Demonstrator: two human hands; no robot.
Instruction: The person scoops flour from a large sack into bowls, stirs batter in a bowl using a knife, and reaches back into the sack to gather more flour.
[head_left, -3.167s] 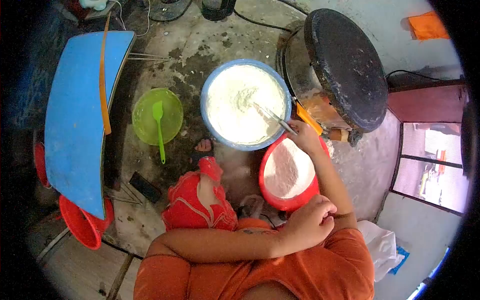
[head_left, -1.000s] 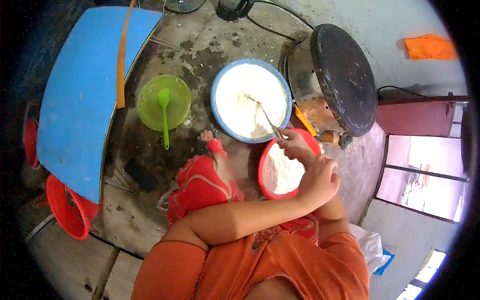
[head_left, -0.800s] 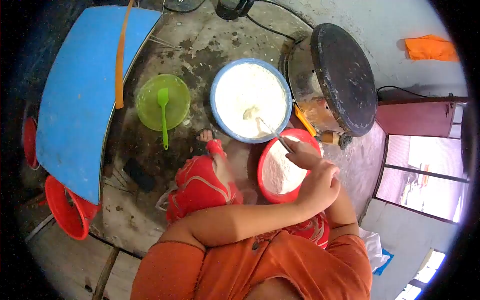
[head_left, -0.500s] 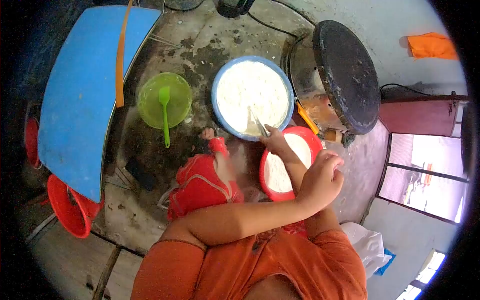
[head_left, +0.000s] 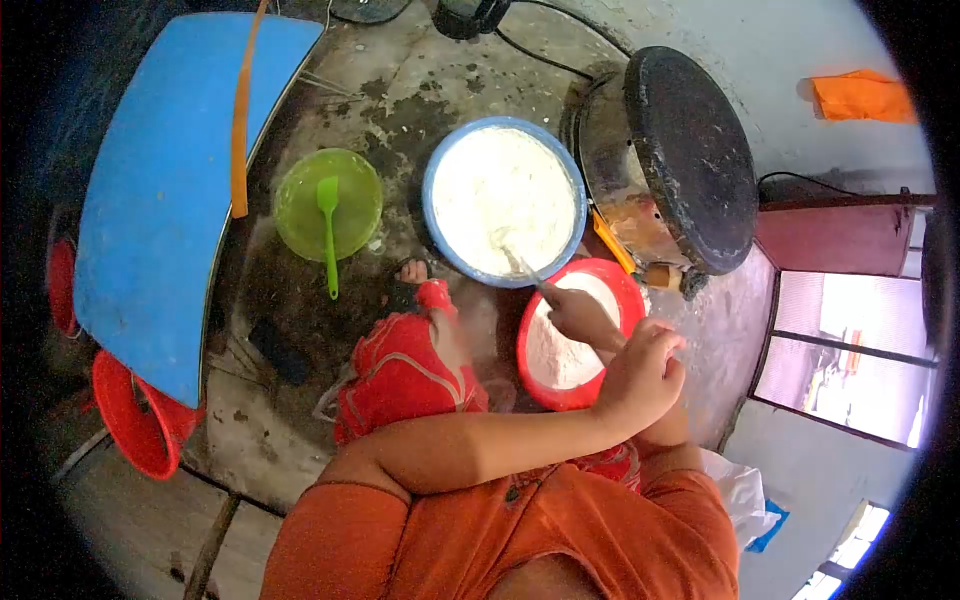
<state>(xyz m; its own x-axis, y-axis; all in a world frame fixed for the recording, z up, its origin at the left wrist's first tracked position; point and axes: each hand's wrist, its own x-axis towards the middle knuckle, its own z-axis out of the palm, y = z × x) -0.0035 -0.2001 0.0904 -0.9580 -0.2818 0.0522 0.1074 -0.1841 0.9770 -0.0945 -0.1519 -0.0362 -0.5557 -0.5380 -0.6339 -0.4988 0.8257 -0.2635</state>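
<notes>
My right hand (head_left: pixel 578 316) grips the handle of a metal utensil (head_left: pixel 522 264), perhaps a ladle or spoon. Its far end is sunk in the white, thick mixture (head_left: pixel 505 200) that fills a blue-rimmed basin (head_left: pixel 432 228). My right forearm passes over a red basin (head_left: pixel 637 290) with white powder (head_left: pixel 562 352) in it, like flour. My left arm crosses in front of my chest, and my left hand (head_left: pixel 645 372) hangs above the right forearm, fingers curled in; nothing shows in them.
Another person in red clothing (head_left: pixel 405 365) is at my left, a hand (head_left: pixel 412 271) near the blue basin. A green bowl (head_left: pixel 290 235) holds a green spatula (head_left: pixel 330 225). A blue table (head_left: pixel 150 200) stands left, a large round black griddle (head_left: pixel 695 160) right, and a red bucket (head_left: pixel 135 420) lower left.
My right hand has drawn back toward me and slightly right, pulling the utensil toward the blue basin's near rim. My left hand stays curled, barely shifted downward.
</notes>
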